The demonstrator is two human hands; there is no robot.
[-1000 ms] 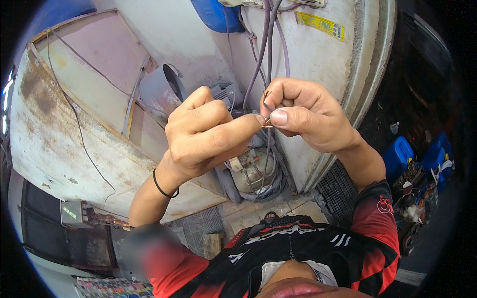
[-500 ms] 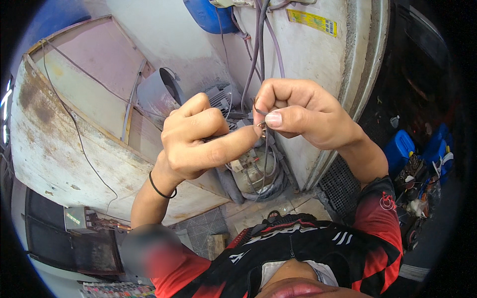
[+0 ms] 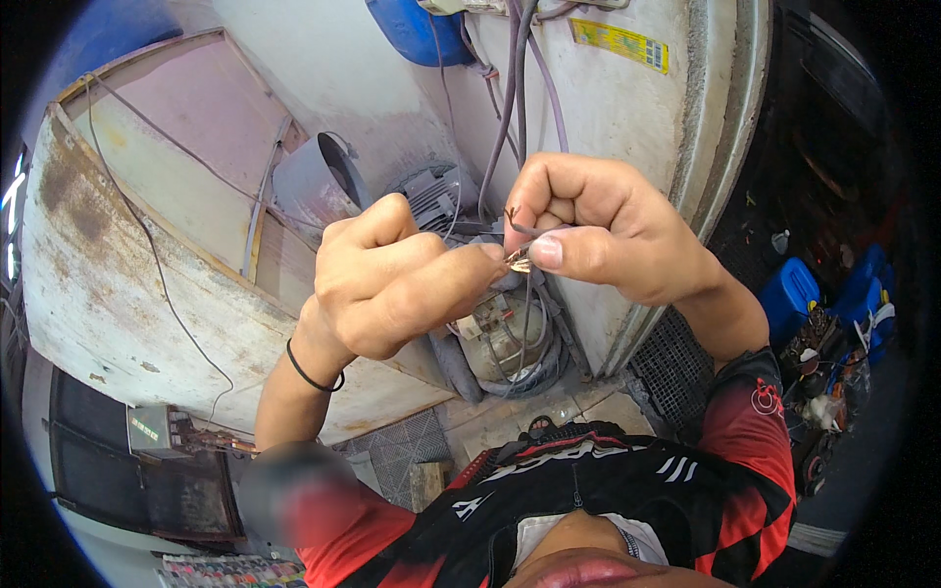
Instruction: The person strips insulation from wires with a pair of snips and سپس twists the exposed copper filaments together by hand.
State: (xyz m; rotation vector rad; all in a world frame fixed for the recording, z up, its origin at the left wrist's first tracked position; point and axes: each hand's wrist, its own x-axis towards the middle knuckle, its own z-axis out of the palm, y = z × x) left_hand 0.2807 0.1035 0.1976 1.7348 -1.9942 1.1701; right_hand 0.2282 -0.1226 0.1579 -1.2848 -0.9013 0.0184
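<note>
Grey cables (image 3: 520,88) cross a dirty white casing (image 3: 627,108); yellow label (image 3: 619,44), blue drum (image 3: 420,29) beside them; black wristband (image 3: 312,372).

the wire end (image 3: 520,259) between my fingers looks like bare shiny metal, and the cables (image 3: 520,88) above have smooth grey plastic cover. the big casing (image 3: 108,294) is painted metal, matt, with rough rust spots. the blue canister (image 3: 789,299) is glossy plastic. my wrist band (image 3: 312,374) seems black rubber, and my shirt (image 3: 627,500) is smooth cloth.
</note>
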